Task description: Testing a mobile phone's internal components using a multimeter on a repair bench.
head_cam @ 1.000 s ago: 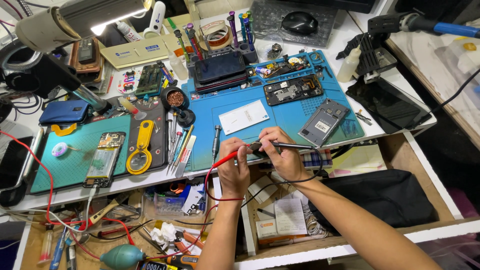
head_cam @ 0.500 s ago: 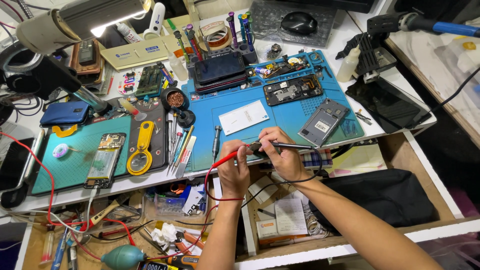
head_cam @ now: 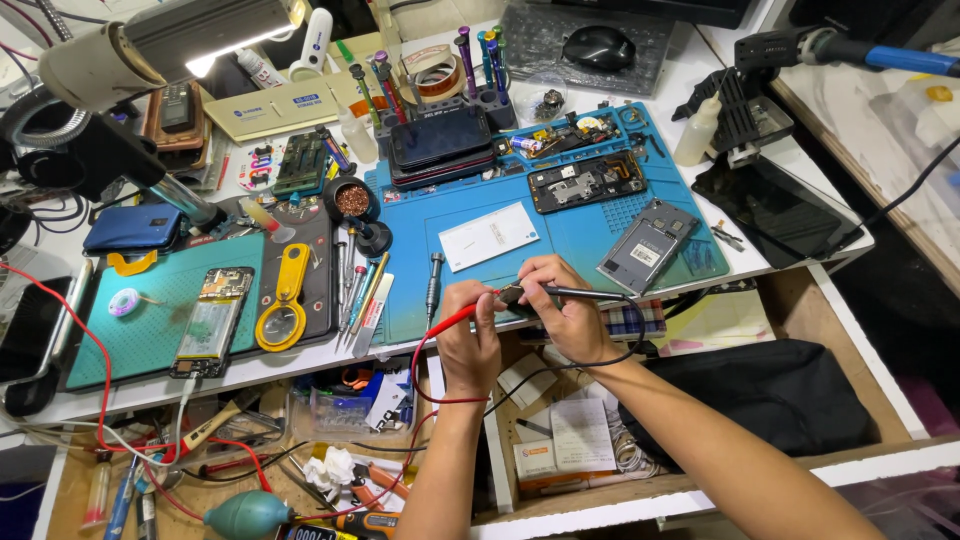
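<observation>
Red probe in our left hand, black probe in right hand; fingers pinch each, tips meeting over blue mat edge. No shift vs 1 s ago: we're holding contact steady.

One head-worn camera looks steeply down from above the person's forearms, facing forward across the cluttered desk and the open drawer beneath its near edge, at roughly arm's reach throughout.
</observation>
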